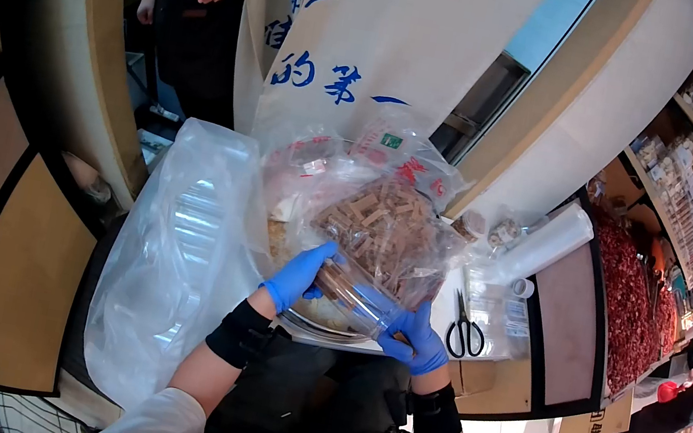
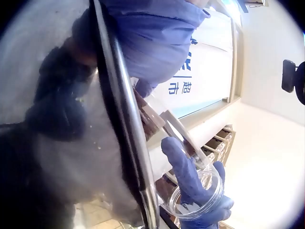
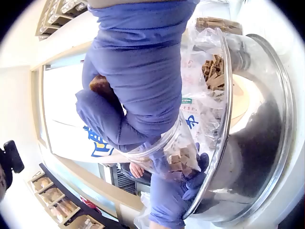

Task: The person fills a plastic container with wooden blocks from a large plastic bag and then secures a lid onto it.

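The left hand (image 1: 299,275) curls round a clear jar (image 1: 355,300) near its mouth, and the right hand (image 1: 419,342) grips its base. The jar lies tilted over a metal bowl (image 1: 318,327), its mouth against a bag of brown pieces (image 1: 382,223). Scissors (image 1: 465,330) lie on the counter to the right.

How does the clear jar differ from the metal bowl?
The jar is see-through, showing brown pieces inside; the bowl is opaque shiny metal. The jar is tilted, gripped by the left hand and right hand; the bowl rests level. The bowl is far wider. Both are round and open-topped.
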`<action>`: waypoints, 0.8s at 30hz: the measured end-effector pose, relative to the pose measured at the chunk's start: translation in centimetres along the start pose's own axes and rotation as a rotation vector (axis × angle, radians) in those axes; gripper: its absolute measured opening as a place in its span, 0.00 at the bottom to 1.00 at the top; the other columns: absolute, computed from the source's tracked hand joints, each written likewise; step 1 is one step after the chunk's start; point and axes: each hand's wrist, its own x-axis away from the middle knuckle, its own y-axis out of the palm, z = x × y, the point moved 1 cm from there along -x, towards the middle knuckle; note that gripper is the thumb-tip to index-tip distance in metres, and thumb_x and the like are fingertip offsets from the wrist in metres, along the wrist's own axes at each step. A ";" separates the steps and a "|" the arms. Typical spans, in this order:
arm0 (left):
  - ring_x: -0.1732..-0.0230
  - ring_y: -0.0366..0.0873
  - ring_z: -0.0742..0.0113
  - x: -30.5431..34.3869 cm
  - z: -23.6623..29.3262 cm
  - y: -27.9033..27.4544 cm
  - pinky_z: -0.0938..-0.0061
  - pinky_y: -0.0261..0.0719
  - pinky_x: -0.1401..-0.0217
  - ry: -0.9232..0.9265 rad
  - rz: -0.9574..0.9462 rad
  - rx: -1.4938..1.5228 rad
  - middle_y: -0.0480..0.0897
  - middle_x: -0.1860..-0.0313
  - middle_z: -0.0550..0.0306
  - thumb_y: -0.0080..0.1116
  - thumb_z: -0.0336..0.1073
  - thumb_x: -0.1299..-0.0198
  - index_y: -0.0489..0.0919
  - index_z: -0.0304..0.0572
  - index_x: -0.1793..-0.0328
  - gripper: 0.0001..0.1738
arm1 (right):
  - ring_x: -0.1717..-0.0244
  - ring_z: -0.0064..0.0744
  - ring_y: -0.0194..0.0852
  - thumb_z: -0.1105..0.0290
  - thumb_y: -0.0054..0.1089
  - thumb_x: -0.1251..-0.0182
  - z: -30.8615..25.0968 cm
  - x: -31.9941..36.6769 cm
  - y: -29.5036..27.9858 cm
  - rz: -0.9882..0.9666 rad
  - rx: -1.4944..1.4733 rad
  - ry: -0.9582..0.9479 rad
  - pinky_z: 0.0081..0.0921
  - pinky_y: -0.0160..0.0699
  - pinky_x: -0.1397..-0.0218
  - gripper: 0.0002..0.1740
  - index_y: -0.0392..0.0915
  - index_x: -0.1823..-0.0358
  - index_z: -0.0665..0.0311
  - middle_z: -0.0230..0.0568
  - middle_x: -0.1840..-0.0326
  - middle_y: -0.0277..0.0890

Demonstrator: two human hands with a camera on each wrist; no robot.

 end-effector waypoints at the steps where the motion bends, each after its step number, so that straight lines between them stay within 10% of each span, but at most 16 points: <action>1: 0.87 0.62 0.76 0.0 -0.1 0.0 0.80 0.56 0.84 0.002 0.004 -0.006 0.70 0.83 0.64 0.42 0.60 0.34 0.80 0.49 0.58 0.26 | 0.92 0.10 0.43 0.18 0.32 0.47 -0.1 0.0 0.0 0.003 -0.019 0.006 0.09 0.42 0.90 0.64 0.47 0.25 0.68 0.53 0.33 0.67; 14: 0.86 0.60 0.75 -0.1 -0.3 -0.4 0.80 0.56 0.83 0.045 -0.048 0.086 0.69 0.82 0.63 0.43 0.59 0.34 0.80 0.45 0.53 0.26 | 0.91 0.13 0.42 0.21 0.27 0.42 -0.4 0.0 -0.3 -0.033 0.170 0.016 0.11 0.41 0.87 0.59 0.52 0.25 0.65 0.40 0.60 0.81; 24: 0.84 0.60 0.76 0.0 -0.1 -0.6 0.80 0.55 0.81 0.053 0.034 0.181 0.73 0.78 0.62 0.42 0.59 0.35 0.80 0.47 0.52 0.26 | 0.88 0.11 0.45 0.33 0.34 0.30 -3.1 0.0 2.3 0.081 0.311 0.018 0.12 0.44 0.85 0.46 0.58 0.28 0.66 0.43 0.48 0.80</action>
